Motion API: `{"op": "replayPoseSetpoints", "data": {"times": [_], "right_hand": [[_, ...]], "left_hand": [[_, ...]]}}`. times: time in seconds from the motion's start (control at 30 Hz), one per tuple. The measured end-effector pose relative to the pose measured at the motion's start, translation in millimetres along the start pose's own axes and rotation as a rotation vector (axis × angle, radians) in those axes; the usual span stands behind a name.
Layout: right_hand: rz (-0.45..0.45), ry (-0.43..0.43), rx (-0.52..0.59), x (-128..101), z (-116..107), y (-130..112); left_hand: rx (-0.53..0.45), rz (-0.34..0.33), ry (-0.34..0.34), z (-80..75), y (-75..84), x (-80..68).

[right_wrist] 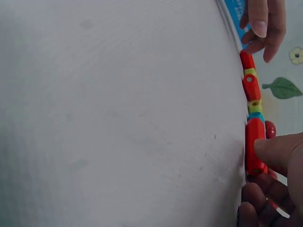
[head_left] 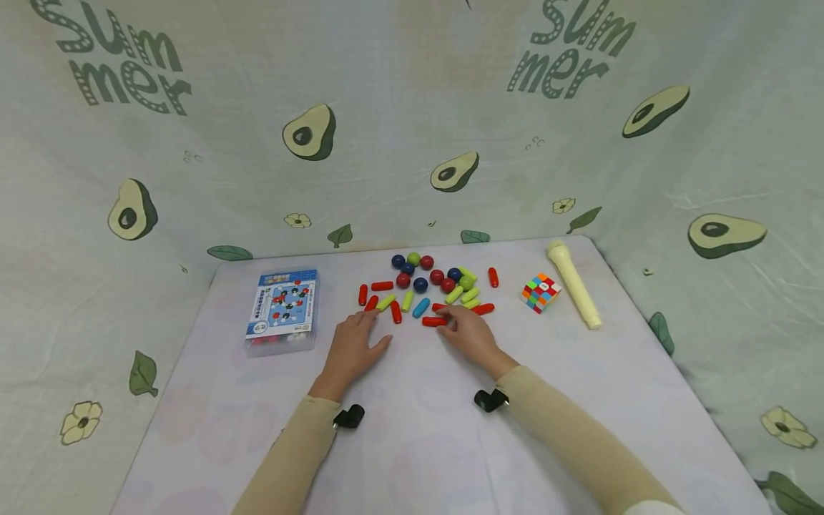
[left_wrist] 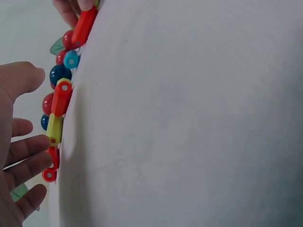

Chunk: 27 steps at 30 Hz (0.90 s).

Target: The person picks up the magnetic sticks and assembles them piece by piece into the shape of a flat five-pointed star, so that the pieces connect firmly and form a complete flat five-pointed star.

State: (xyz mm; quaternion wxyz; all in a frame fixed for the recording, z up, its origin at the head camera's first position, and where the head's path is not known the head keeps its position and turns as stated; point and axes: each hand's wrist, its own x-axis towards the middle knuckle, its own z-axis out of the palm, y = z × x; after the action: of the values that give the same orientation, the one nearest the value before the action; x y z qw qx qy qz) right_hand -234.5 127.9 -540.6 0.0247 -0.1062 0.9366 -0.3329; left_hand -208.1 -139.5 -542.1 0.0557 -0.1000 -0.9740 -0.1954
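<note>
My right hand (head_left: 473, 335) is at the near side of the scattered pieces. Its thumb lies against a red connector stick (right_wrist: 254, 137), with the fingers around its far side, pinching it by one end. Another red stick (head_left: 439, 307) shows partly beneath those fingers. Spread and relaxed, my left hand (head_left: 352, 350) rests at the left end of the pieces, fingertips beside a red stick (head_left: 371, 303) and a yellow-green stick (head_left: 386, 302). It holds nothing. Between the hands lie a blue stick (head_left: 421, 307) and more red and yellow-green sticks.
Dark blue, red and green balls (head_left: 420, 285) cluster behind the sticks. A clear box with a molecule-model picture (head_left: 283, 304) lies left. To the right are a puzzle cube (head_left: 541, 292) and a pale yellow rod (head_left: 575, 285). Avocado-print cloth (head_left: 386, 193) hangs around the table.
</note>
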Motion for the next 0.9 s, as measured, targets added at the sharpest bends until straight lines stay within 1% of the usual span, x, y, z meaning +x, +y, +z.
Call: {"op": "replayPoseSetpoints", "data": {"times": [0.23,0.4,0.53,0.67,0.73,0.9], "right_hand": [[0.013,-0.014,-0.028,0,1,-4],[0.013,-0.015,-0.031,-5,-1,-5],[0.003,-0.018,-0.04,-7,-2,-4],[-0.014,-0.028,-0.04,-7,-1,-2],[-0.021,-0.026,-0.043,-7,0,-1],[-0.042,-0.017,-0.029,-6,1,4]], "left_hand": [[-0.014,-0.011,-0.002,1.9,3.4,4.3],[-0.009,-0.007,0.022,2.8,3.6,12.6],[-0.035,-0.015,0.051,4.0,7.0,23.7],[-0.049,-0.022,0.068,6.2,14.0,36.0],[-0.056,-0.029,0.07,6.6,19.4,41.9],[-0.057,-0.07,0.056,7.3,30.9,57.5]]}}
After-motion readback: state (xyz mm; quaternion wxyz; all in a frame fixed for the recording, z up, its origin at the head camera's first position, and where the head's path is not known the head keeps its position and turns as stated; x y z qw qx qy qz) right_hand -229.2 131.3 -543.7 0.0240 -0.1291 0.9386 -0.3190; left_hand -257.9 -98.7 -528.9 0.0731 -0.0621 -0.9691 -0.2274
